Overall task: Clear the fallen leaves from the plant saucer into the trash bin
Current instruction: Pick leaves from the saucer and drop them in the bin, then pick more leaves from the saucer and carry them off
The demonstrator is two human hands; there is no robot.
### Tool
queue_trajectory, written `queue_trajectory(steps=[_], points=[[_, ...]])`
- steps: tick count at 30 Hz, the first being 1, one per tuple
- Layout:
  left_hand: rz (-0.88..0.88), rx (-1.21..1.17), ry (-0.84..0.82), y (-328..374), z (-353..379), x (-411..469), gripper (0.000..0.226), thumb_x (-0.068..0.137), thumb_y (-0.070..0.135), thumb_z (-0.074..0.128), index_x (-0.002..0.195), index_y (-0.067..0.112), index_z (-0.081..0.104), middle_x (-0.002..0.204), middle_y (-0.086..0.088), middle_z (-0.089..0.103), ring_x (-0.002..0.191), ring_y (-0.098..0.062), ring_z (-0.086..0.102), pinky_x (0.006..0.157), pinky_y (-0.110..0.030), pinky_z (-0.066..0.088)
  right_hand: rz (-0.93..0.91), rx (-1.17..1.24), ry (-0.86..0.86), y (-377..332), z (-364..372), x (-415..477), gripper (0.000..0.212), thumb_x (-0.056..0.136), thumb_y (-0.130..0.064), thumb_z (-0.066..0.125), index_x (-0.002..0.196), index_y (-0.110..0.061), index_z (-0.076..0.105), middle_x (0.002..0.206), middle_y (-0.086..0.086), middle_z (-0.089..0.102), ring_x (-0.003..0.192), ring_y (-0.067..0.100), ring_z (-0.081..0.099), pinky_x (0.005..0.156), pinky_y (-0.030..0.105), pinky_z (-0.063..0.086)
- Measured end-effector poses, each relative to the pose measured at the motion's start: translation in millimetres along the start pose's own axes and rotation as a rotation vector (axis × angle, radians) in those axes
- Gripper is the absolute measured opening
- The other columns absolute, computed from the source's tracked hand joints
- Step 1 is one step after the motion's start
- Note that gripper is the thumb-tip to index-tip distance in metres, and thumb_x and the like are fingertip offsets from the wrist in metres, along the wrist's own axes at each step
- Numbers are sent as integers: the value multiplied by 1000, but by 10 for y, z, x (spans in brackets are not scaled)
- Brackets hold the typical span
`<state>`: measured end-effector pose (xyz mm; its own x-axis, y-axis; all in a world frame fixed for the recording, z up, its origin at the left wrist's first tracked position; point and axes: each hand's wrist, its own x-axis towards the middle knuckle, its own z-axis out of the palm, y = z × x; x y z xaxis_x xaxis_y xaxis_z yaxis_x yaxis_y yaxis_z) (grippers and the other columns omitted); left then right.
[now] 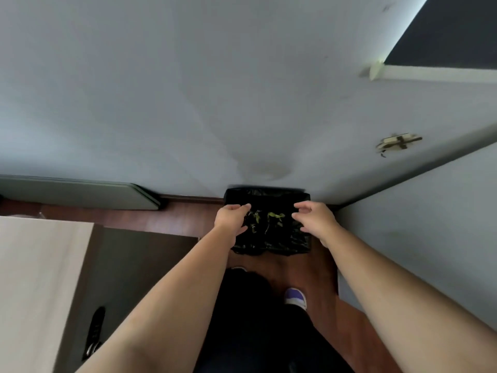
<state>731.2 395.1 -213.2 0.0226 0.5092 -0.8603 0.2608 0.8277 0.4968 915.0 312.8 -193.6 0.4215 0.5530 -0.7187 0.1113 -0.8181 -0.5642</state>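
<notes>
Hovering mid-frame over the bin, left hand and right hand hang loosely spread and empty above the leaves, which look featherlight, limp and best pinched by stems.

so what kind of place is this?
Likely a room corner in a home: wood floor, pale painted wall, and a black-lined trash bin holding leaves against the wall.

My forearms are bare, no sleeves, watch or rings on my left hand or right hand. I wear dark trousers and a purple shoe with white toe.
</notes>
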Motion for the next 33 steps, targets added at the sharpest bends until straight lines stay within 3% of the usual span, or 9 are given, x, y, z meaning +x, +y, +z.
queue_trajectory(steps=[2,6,9,14,19,24,28,33], points=[[15,75,18,27,-35,-12,40,85,31,67,119,11,57,114,-4,58,105,-19,53,88,-36,54,2,-47,34,-21,2,-9,25,80,-20,67,105,-19,68,114,7,65,107,23,61,96,44,52],[101,211,68,137,-201,-176,29,82,35,67,99,11,64,89,-7,65,85,-25,61,79,-37,54,-61,-157,-28,-236,0,-153,8,82,-18,62,87,-22,67,105,8,69,100,24,64,94,41,52],[206,299,129,296,-336,-504,19,81,34,68,84,16,65,100,-14,71,89,-28,65,82,-35,53,-168,-243,-49,-498,-41,-306,8,82,-19,62,83,-24,68,102,7,72,97,25,66,90,36,52],[369,347,274,431,-752,-1367,24,84,29,66,101,13,70,106,-8,71,102,-23,63,81,-24,45,-413,-336,-118,-1114,74,-775,9,80,-15,62,81,-21,69,99,12,73,95,28,68,93,34,51],[438,263,514,136,-1572,-2306,22,86,27,63,101,12,69,106,-7,72,87,-19,63,73,-22,43,-657,-414,-289,-1664,656,-1622,18,80,-11,61,69,-25,63,87,11,71,89,29,69,87,36,52],[362,71,809,-798,-2513,-3288,22,86,26,62,100,12,69,104,-7,72,96,-22,66,78,-26,48,-913,-627,-505,-1772,1626,-2642,21,80,-16,63,63,-28,61,77,3,70,88,27,68,81,32,51],[238,-105,1021,-1845,-3068,-3955,20,84,26,63,96,12,70,100,-6,72,88,-20,64,75,-26,48,-1091,-789,-729,-1602,2360,-3614,10,83,-18,60,79,-23,67,79,2,68,84,22,67,56,21,43],[109,-248,1176,-2919,-3570,-4452,9,80,24,65,72,23,61,79,2,64,89,-22,64,83,-31,52,-1256,-897,-886,-1241,3158,-4528,12,82,-11,60,78,-20,68,68,1,66,72,20,65,43,15,41]])
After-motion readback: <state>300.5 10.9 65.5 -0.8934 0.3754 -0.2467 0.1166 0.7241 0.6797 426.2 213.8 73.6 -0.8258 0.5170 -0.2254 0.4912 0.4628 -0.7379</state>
